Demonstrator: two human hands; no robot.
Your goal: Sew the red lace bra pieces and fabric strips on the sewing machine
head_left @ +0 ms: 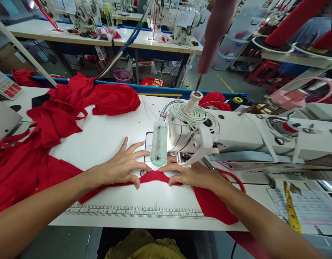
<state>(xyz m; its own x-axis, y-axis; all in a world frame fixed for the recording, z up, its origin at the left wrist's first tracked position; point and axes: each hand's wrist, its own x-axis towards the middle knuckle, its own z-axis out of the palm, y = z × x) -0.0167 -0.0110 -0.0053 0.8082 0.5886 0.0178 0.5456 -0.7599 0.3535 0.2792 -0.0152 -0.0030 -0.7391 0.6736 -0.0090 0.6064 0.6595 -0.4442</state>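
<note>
My left hand [122, 166] lies flat with fingers spread on a narrow strip of red fabric [152, 177], just left of the sewing machine's needle area. My right hand [189, 175] rests palm down on the same red fabric, fingers curled toward the presser foot [179, 157] of the white sewing machine [236, 138]. The fabric runs under both hands and hangs over the table's front edge at the right [214, 207].
A heap of red fabric pieces [60, 118] covers the table's left side. A printed ruler [133, 212] runs along the front edge. Red-handled scissors [230, 176] lie behind my right wrist. A yellow tape measure [291, 208] lies at right. Other sewing stations stand behind.
</note>
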